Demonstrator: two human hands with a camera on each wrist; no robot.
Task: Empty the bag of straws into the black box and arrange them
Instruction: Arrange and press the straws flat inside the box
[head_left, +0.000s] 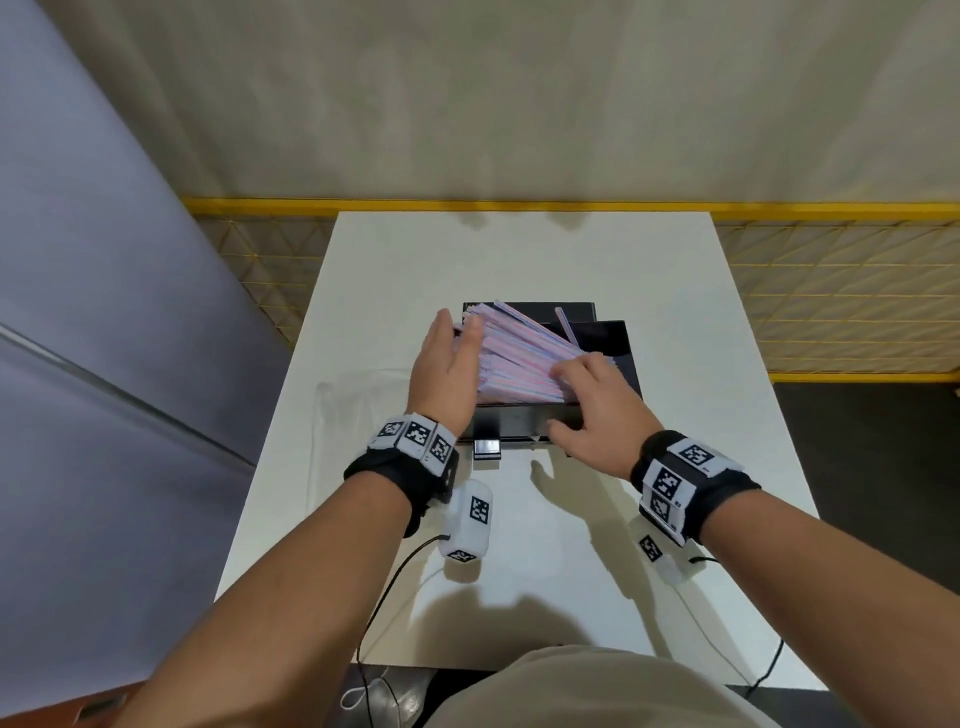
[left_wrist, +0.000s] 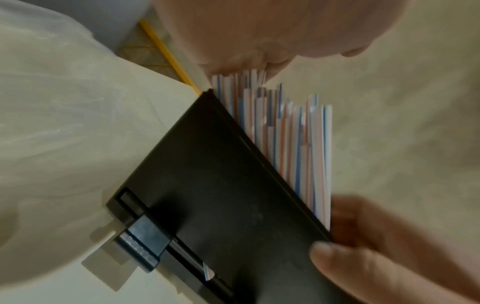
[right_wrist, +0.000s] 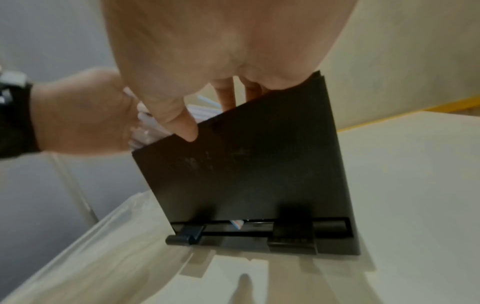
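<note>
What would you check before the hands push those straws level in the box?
1. Straws in the box: ok, but fanned at a slant.
2. Straw ends even: not ok; the left wrist view shows them staggered.
3. Left hand against the left straw ends: ok, fingers straight.
4. Right hand steadying: ok, fingers on the straws, thumb on the box's front wall.
5. Stray straws: not ok; one leans apart at the back.
6. Bag emptied: cannot tell; it lies left of the box.
</note>
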